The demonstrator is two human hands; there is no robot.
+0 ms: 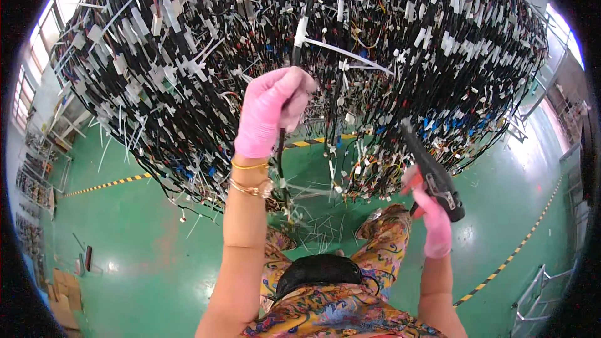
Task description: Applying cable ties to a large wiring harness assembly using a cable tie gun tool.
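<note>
My left hand, in a pink glove, is closed round a black wire harness that hangs down in front of me. Just above that fist, a white cable tie circles the harness, its long tail sticking out to the right. In my right hand, gloved in pink too, is a black cable tie gun with a red trigger. Its nose points up and left, apart from the tie. Behind both hands hangs a dense mass of black wire harnesses with white labels and connectors.
Cut tie ends are scattered on the green floor by my feet. Yellow-black tape marks the floor on the right. Cardboard lies at lower left, and a metal frame stands at lower right.
</note>
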